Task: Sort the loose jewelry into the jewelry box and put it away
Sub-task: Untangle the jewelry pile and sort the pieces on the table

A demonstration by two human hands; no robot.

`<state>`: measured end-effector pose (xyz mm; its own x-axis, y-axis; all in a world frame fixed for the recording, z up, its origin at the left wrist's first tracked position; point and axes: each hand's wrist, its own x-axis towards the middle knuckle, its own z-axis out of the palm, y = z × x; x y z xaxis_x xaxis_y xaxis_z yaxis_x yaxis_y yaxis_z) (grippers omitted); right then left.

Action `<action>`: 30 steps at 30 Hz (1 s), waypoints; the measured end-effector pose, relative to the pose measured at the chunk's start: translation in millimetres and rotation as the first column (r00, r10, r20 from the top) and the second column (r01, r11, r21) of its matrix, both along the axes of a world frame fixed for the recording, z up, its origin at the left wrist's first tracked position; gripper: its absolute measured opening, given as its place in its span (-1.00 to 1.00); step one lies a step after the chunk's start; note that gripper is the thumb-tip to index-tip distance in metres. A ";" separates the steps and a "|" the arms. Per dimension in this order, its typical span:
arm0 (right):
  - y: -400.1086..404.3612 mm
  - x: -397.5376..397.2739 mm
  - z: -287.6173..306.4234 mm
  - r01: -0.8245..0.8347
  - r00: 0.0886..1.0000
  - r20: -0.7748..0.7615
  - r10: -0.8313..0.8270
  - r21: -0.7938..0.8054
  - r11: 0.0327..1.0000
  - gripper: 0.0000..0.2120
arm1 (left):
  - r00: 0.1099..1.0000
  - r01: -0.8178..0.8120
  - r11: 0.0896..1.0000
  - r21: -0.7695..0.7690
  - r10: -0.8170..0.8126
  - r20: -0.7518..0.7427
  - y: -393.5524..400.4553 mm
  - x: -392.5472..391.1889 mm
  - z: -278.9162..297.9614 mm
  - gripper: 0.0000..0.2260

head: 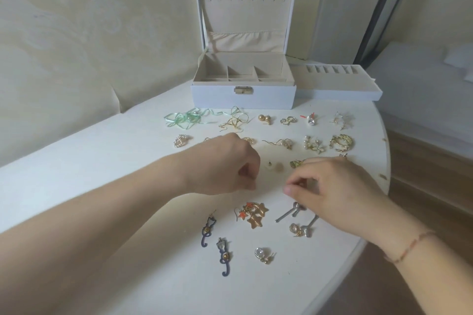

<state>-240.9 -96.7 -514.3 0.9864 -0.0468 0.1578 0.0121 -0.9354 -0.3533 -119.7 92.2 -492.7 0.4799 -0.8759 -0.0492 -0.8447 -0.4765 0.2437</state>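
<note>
Barely begun: my left hand is fisted, whether holding anything I cannot tell, my right hand pinches something small, and earrings still litter the bench while the jewelry box at twelve o'clock gapes empty.

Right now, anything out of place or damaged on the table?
The tray sits out of the box, on the table beside it. The table edge has chipped spots. Earrings lie in neat rows; nothing spilled.
</note>
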 end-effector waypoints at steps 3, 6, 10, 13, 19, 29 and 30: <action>7.1 4.7 -2.0 0.040 0.997 -0.070 -0.032 0.105 0.994 -0.89 | 0.997 -0.077 0.992 -0.105 0.074 -0.034 -3.8 -0.8 -2.9 -0.99; 5.3 13.1 -1.4 0.082 0.993 -0.099 -0.061 0.217 0.973 -0.94 | 0.993 -0.113 0.967 -0.228 0.101 -0.062 -9.2 -2.5 -4.0 -0.96; 3.1 20.3 -7.4 0.111 0.994 -0.067 -0.090 0.467 0.877 -0.89 | 0.973 -0.170 0.933 -0.316 0.109 -0.202 -19.0 -11.9 -7.0 -0.89; 5.7 22.7 -10.4 0.116 0.987 0.005 -0.158 0.655 0.746 -0.85 | 0.899 -0.302 0.884 -0.358 0.140 -0.414 -23.9 -14.8 -9.6 -0.81; 13.9 26.9 -13.0 0.142 0.971 0.032 -0.237 0.721 0.678 -0.86 | 0.864 -0.323 0.873 -0.365 0.115 -0.490 -23.1 -11.8 -9.6 -0.89; 15.9 22.6 -5.3 0.036 0.966 0.181 -0.184 0.610 0.792 -0.89 | 0.926 -0.127 0.981 -0.149 0.063 -0.373 11.2 7.3 22.1 -0.95; 15.4 22.0 -6.6 0.039 0.965 0.187 -0.186 0.596 0.802 -0.90 | 0.934 -0.066 0.997 -0.043 0.047 -0.354 21.9 13.3 29.8 -0.95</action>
<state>-218.9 -81.3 -520.8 0.9084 -0.3105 0.2802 0.0676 -0.5522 -0.8310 -106.4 114.2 -462.8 0.4892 -0.8537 -0.1786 -0.6718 -0.4994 0.5471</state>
